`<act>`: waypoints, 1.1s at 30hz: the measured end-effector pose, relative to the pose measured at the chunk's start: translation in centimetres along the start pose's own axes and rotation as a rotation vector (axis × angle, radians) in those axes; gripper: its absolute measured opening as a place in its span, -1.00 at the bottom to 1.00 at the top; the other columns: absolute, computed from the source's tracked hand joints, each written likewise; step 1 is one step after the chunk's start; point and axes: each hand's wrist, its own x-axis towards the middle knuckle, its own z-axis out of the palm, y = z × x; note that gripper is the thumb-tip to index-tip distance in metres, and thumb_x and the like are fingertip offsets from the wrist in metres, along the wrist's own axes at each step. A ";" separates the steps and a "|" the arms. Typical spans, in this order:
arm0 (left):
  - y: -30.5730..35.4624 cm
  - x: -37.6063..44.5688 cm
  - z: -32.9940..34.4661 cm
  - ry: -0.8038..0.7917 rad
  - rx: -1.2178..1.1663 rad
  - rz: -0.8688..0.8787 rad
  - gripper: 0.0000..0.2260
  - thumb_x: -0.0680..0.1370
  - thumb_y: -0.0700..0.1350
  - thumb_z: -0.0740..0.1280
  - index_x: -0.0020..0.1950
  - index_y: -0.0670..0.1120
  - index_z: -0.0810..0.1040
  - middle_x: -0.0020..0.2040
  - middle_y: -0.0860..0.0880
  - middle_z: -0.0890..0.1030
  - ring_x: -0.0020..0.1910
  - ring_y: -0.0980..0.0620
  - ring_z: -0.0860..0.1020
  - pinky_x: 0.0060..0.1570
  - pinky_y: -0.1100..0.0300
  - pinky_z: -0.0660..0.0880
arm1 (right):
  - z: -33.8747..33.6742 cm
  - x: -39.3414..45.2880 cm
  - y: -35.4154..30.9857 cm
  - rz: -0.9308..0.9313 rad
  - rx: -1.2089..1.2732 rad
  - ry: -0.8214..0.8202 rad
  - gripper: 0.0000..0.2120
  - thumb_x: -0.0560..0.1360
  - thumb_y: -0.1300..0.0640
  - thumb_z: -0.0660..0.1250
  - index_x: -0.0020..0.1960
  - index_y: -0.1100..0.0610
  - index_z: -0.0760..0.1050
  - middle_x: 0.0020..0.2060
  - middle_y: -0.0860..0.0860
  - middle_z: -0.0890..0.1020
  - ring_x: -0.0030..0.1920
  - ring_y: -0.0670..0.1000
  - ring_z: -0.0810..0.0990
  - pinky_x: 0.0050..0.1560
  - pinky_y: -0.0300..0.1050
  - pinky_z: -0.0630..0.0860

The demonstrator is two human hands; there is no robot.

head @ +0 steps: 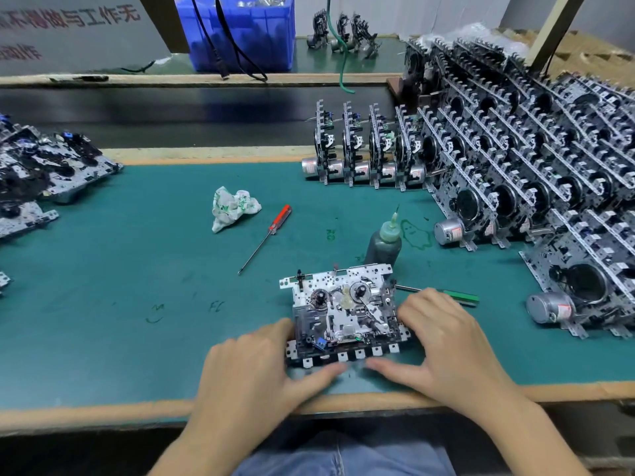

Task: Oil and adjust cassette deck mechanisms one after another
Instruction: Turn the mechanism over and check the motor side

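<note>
A cassette deck mechanism (pixel 345 312) lies flat on the green mat (pixel 137 286) near the front edge, reels facing up. My left hand (pixel 254 369) holds its left side, thumb along the front row of keys. My right hand (pixel 443 341) holds its right side, thumb reaching in under the front edge. Just behind the mechanism stands a dark oil bottle (pixel 384 243) with a needle tip. A green-handled screwdriver (pixel 457 297) lies partly under my right fingers. A red-handled screwdriver (pixel 266 237) lies further left on the mat.
Several rows of upright mechanisms (pixel 515 173) with motors fill the right side. More mechanisms (pixel 44 166) lie stacked flat at the left. A crumpled cloth (pixel 232 207) sits mid-mat. A dark conveyor belt (pixel 171 115) and a blue bin (pixel 240 32) are behind.
</note>
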 end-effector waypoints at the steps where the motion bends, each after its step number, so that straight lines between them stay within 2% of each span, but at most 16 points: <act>1: 0.0 0.1 0.2 0.029 -0.031 0.019 -0.37 0.24 0.58 -0.04 -0.30 0.06 0.45 -0.47 0.05 0.53 -0.42 0.04 0.58 -0.49 0.19 0.35 | 0.0 -0.1 0.0 -0.014 0.001 -0.007 -0.48 0.37 -0.34 0.23 -0.29 0.15 0.48 -0.33 -0.05 0.50 -0.27 -0.01 0.41 -0.21 -0.16 0.37; 4: -0.4 0.2 1.1 0.187 -0.073 0.107 -0.45 0.27 0.48 0.13 -0.45 -0.02 0.42 -0.61 0.01 0.43 -0.62 -0.01 0.47 -0.63 0.25 0.27 | 0.0 -0.1 0.1 -0.031 0.006 0.013 -0.51 0.39 -0.27 0.25 -0.30 0.18 0.49 -0.35 -0.02 0.50 -0.32 0.03 0.45 -0.23 -0.19 0.32; 8: -0.5 0.5 1.5 0.274 -0.117 0.149 -0.46 0.26 0.45 0.19 -0.49 -0.04 0.36 -0.64 -0.01 0.37 -0.67 -0.04 0.40 -0.61 0.28 0.24 | 0.0 -0.1 0.1 -0.039 -0.016 0.034 -0.50 0.41 -0.27 0.22 -0.33 0.17 0.48 -0.38 -0.02 0.49 -0.34 0.03 0.45 -0.22 -0.19 0.27; 13: -0.2 0.8 1.5 0.324 -0.126 0.126 -0.46 0.26 0.42 0.21 -0.52 -0.06 0.34 -0.65 0.00 0.32 -0.69 -0.02 0.36 -0.63 0.29 0.22 | 0.1 -0.1 -0.3 -0.011 -0.054 0.060 -0.49 0.43 -0.28 0.20 -0.37 0.16 0.47 -0.42 -0.03 0.47 -0.36 0.04 0.45 -0.25 -0.12 0.30; 21: -0.3 1.4 1.8 0.301 -0.143 0.081 -0.44 0.23 0.42 0.23 -0.56 -0.08 0.30 -0.68 -0.01 0.27 -0.71 -0.04 0.33 -0.64 0.29 0.21 | -0.1 -0.1 -0.1 -0.018 0.026 -0.019 -0.49 0.30 -0.31 0.31 -0.38 0.16 0.40 -0.41 -0.03 0.42 -0.35 0.02 0.37 -0.30 -0.18 0.31; 25: -1.0 1.7 1.8 0.231 -0.186 0.193 -0.42 0.21 0.49 0.22 -0.52 -0.04 0.28 -0.66 0.00 0.31 -0.68 -0.02 0.36 -0.64 0.25 0.26 | 0.2 -0.3 -0.3 -0.006 -0.032 0.023 -0.53 0.38 -0.24 0.28 -0.39 0.17 0.41 -0.44 0.00 0.42 -0.39 0.05 0.40 -0.31 -0.15 0.29; 27: -1.4 1.8 1.6 0.183 -0.215 0.263 -0.42 0.17 0.52 0.22 -0.45 0.01 0.21 -0.64 0.02 0.32 -0.66 0.01 0.36 -0.65 0.27 0.30 | 0.3 -0.3 -0.4 0.005 -0.069 0.047 -0.55 0.39 -0.21 0.26 -0.39 0.18 0.42 -0.46 0.01 0.42 -0.41 0.06 0.41 -0.28 -0.13 0.28; 33: -1.7 1.9 1.5 0.181 -0.265 0.309 -0.48 0.21 0.46 0.26 -0.39 0.05 0.16 -0.63 0.08 0.33 -0.65 0.10 0.34 -0.63 0.30 0.30 | 0.1 -0.2 -0.2 -0.011 -0.078 0.043 -0.53 0.42 -0.21 0.23 -0.39 0.19 0.43 -0.46 0.01 0.44 -0.41 0.05 0.41 -0.25 -0.15 0.26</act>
